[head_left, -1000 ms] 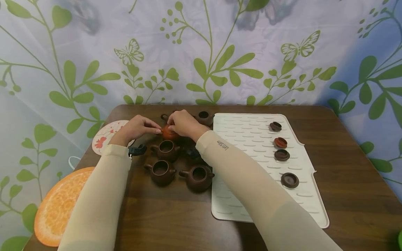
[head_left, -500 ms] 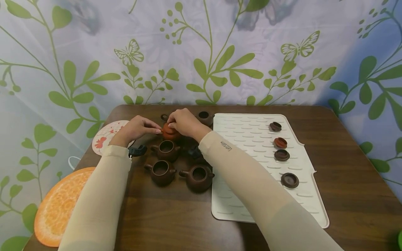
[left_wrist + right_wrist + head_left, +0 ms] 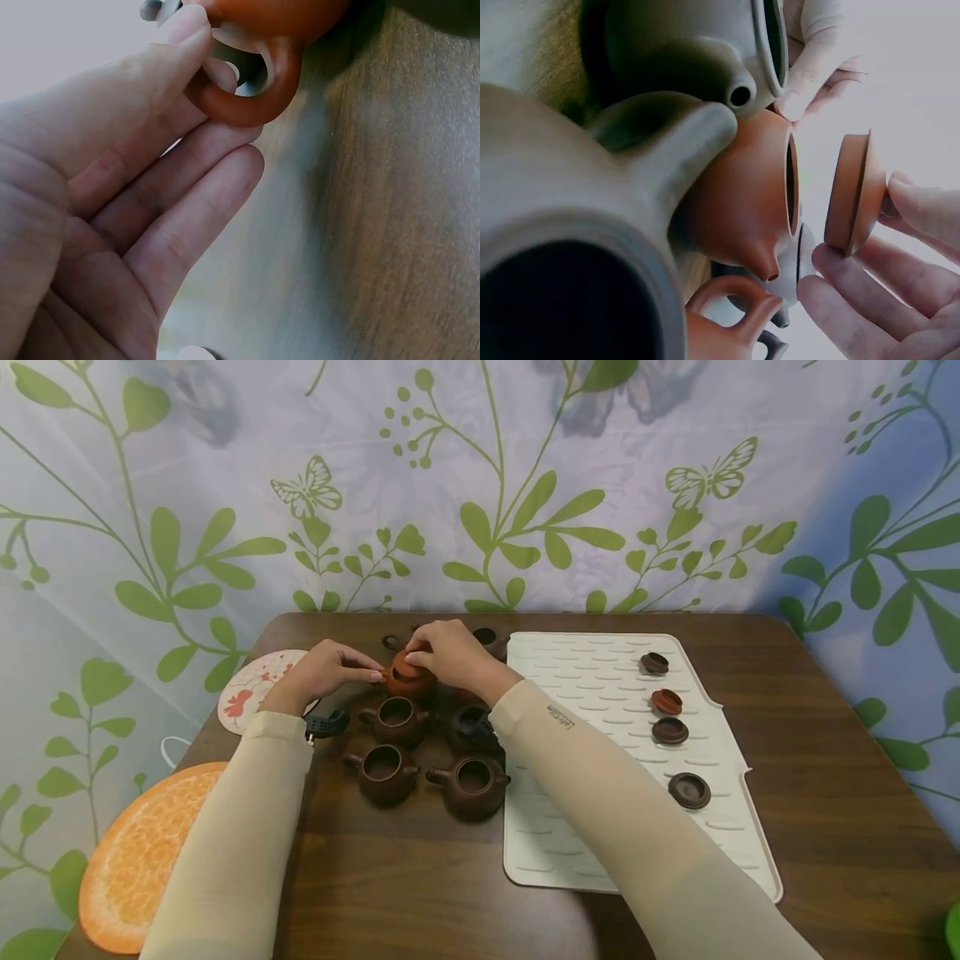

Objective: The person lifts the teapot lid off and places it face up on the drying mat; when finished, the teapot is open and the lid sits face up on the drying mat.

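My left hand [image 3: 318, 677] pinches the ring handle [image 3: 281, 90] of an orange-red clay teapot [image 3: 739, 195] between thumb and fingers. In the right wrist view the teapot's mouth is uncovered. My right hand [image 3: 457, 658] holds the matching orange-red lid [image 3: 853, 196] by its knob, raised clear of the mouth. Several lidless dark brown teapots stand close by, one [image 3: 396, 720] just in front of the orange-red one and another [image 3: 474, 785] nearer the front. A second orange-red teapot [image 3: 724, 330] shows low in the right wrist view, mostly hidden in the head view by my right arm.
On the right lies a white ribbed mat [image 3: 570, 693]. Several lids rest along its right side, among them a red one [image 3: 666, 702] and a dark one [image 3: 689, 791]. An orange-slice placemat [image 3: 142, 852] and a floral round mat [image 3: 247, 689] lie along the left edge.
My right hand has risen and shifted slightly right, lifting the lid off the orange-red teapot so a gap shows. The left hand has stayed at the handle.
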A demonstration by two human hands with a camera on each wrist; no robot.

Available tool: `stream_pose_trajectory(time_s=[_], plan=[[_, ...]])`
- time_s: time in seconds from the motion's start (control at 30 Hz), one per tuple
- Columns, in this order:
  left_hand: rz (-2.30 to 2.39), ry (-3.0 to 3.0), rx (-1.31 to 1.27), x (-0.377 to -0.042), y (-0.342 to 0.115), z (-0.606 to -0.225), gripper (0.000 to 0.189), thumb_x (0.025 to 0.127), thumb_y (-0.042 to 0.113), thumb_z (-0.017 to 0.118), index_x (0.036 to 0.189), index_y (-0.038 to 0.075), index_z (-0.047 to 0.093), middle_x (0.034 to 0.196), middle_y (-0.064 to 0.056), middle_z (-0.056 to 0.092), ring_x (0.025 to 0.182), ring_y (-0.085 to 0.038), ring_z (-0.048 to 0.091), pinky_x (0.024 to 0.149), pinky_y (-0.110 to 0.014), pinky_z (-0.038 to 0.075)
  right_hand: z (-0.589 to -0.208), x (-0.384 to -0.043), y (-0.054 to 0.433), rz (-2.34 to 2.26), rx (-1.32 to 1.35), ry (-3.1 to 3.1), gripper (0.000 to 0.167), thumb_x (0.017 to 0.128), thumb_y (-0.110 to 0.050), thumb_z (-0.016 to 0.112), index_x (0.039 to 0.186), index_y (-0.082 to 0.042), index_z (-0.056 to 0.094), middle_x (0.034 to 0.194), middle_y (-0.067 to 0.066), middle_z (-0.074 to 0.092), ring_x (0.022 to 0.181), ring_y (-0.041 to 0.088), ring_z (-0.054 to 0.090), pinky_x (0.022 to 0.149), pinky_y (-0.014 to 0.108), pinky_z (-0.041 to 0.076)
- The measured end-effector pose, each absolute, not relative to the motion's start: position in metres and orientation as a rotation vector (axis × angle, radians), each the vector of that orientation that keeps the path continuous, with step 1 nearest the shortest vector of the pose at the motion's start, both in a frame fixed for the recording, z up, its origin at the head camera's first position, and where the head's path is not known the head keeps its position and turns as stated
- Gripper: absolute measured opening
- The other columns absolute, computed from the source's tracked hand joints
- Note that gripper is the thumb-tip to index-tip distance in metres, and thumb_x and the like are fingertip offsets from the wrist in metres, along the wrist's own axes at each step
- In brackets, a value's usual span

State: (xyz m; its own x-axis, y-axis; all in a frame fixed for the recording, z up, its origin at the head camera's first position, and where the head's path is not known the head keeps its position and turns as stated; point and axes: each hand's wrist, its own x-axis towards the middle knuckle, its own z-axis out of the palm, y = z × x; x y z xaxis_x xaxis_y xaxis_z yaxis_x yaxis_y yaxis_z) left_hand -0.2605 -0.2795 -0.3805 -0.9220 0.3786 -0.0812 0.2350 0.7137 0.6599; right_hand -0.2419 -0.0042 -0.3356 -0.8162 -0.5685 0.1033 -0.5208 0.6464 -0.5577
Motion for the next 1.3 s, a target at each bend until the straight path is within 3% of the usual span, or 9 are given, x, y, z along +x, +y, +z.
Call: stream_pose_trajectory(time_s=[0.6,0.83,1.07,1.3], plan=[[1.008,2.707,0.487,-0.260,-0.281,-0.382,0.030,0.096,0.038,0.081,0.114,0.014,0.085,0.112,-0.006,0.077,0.116,-0.030,0.065,0.104,-0.055,0.046,-0.331,-0.234,0.040,-1.246,-0.782,2.710,0.021,0.105,-0.025,0.070,0.121,-0.012,0.077,0.116,0.001,0.071,0.106,0.019,0.066,0.092,0.038,0.053],[1.017,2.710,0.505,-0.259,-0.281,-0.381,0.029,0.096,0.038,0.081,0.113,0.015,0.085,0.112,-0.005,0.077,0.116,-0.029,0.065,0.105,-0.055,0.046,-0.322,-0.234,0.069,-1.407,-0.707,2.555,0.034,0.107,-0.020,0.067,0.140,-0.011,0.066,0.134,0.006,0.064,0.118,0.024,0.064,0.096,0.043,0.053],[1.008,2.728,0.531,-0.260,-0.280,-0.383,0.029,0.096,0.038,0.081,0.112,0.015,0.085,0.109,-0.004,0.078,0.115,-0.028,0.065,0.103,-0.053,0.047,-0.324,-0.237,0.098,-1.597,-0.636,2.306,0.048,0.109,-0.012,0.060,0.156,-0.017,0.053,0.143,0.013,0.052,0.112,0.036,0.066,0.101,0.052,0.051],[1.016,2.734,0.539,-0.261,-0.281,-0.385,0.027,0.095,0.038,0.082,0.111,0.016,0.086,0.108,-0.003,0.078,0.114,-0.027,0.066,0.103,-0.052,0.047,-0.329,-0.234,0.119,-1.795,-0.559,2.060,0.048,0.111,-0.004,0.050,0.158,-0.018,0.051,0.151,0.015,0.037,0.130,0.028,0.054,0.109,0.046,0.046]])
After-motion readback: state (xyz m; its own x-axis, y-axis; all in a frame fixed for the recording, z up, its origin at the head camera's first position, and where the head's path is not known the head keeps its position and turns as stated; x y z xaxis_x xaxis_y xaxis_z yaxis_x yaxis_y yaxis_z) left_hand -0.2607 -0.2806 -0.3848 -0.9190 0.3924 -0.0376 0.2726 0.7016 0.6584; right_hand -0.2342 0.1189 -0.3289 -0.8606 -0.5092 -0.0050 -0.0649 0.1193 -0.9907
